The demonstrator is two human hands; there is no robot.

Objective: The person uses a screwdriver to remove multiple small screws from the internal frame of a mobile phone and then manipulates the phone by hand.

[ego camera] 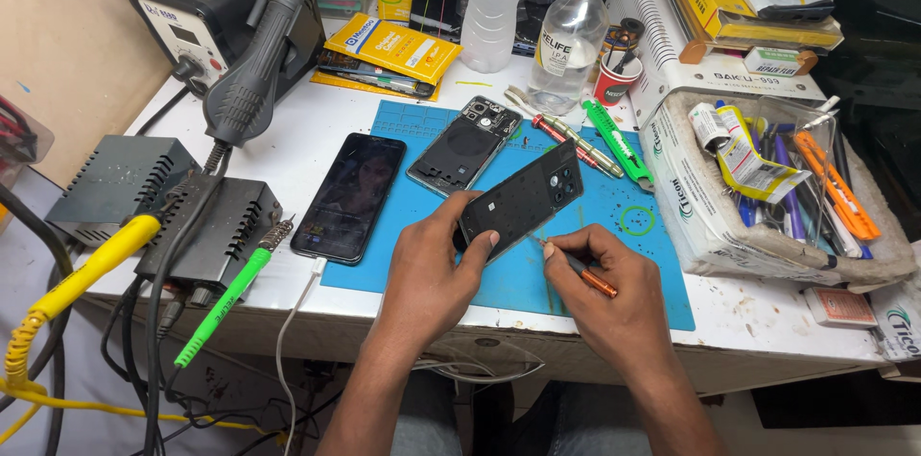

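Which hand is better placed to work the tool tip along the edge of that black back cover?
Likely the right hand: it holds the orange-handled tool, tip near the black back cover, which the left hand grips.

Black phone back cover [523, 197] in left hand [432, 269]

A cluttered white workbench against a plain wall.
The white table [307, 120] stands beside a beige wall [67, 44], with pale floor [29, 255] beneath, evenly lit.
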